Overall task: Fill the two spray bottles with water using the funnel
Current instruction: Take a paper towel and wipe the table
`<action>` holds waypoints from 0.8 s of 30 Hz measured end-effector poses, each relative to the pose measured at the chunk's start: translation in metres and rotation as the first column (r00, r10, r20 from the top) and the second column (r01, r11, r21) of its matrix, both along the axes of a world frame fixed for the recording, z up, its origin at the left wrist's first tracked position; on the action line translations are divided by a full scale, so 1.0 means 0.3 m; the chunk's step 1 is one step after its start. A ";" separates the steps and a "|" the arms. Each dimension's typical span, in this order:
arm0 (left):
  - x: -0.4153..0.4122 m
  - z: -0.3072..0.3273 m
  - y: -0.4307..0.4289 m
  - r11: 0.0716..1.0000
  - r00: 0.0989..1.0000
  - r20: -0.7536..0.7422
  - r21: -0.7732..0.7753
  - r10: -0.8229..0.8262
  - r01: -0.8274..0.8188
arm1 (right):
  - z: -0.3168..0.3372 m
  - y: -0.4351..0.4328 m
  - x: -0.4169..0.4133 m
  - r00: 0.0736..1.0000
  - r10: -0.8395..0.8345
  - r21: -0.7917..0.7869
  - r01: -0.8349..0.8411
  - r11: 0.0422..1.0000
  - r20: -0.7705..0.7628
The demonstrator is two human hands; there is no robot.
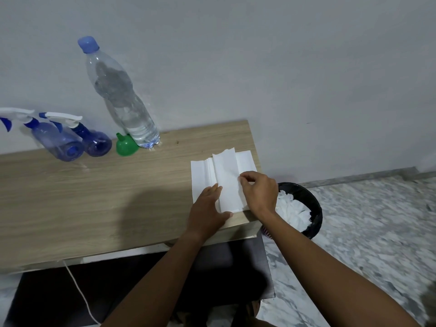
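Desk: capped water bottle at 10 o'clock. Paper towels at desk's 3 o'clock end; left grip flat, pinning stack, right grip pinching top sheet, likely for spills. Spray bottles at 9 o'clock, funnel beside, untouched.

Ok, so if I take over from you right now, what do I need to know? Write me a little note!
Left hand: flat on the tissue stack, fingers straight.
Right hand: pinches the top tissue.
Things: the left spray bottle and right spray bottle stand at the back left of the table, heads on. The green funnel sits spout up beside the capped water bottle.
Done: I cannot tell whether the spray bottles hold water.
Left: if they are empty, take the heads off, set the funnel in, pour, then close them.
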State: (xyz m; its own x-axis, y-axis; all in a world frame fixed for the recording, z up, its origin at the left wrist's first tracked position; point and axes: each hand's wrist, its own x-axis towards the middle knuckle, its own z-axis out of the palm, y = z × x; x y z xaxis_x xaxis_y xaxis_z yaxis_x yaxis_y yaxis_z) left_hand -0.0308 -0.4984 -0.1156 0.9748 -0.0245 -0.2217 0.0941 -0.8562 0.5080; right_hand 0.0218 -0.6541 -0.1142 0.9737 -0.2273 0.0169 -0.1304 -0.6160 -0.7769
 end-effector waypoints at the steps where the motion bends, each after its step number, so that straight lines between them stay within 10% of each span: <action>1: 0.000 0.000 0.000 1.000 1.000 0.001 -0.001 -0.001 0.001 | -0.003 0.000 -0.001 1.000 0.009 -0.029 -0.009 1.000 0.023; 5: -0.001 0.005 0.002 1.000 1.000 0.009 -0.018 0.007 -0.007 | -0.013 -0.006 -0.009 0.993 0.036 -0.158 -0.018 0.987 0.114; 10: -0.007 0.021 -0.001 0.997 1.000 0.009 -0.070 0.024 -0.023 | 0.014 -0.017 -0.007 0.986 0.071 0.052 -0.080 0.995 0.154; 19: -0.005 0.012 0.010 0.999 0.998 0.038 -0.025 -0.046 0.047 | 0.130 -0.080 0.043 1.000 -0.010 0.444 0.001 0.896 0.018; 24: 0.001 0.031 -0.015 0.980 0.981 0.127 0.155 -0.145 0.124 | 0.189 -0.124 0.082 0.966 0.102 0.351 -0.012 0.936 -0.239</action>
State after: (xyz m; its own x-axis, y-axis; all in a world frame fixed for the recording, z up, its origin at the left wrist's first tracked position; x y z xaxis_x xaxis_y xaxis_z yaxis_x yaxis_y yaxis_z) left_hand -0.0307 -0.5031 -0.1064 0.9861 -0.1347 -0.0975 -0.0886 -0.9220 0.3769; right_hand 0.0466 -0.6913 -0.0574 0.9473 -0.1189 -0.2974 -0.3202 -0.3289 -0.8885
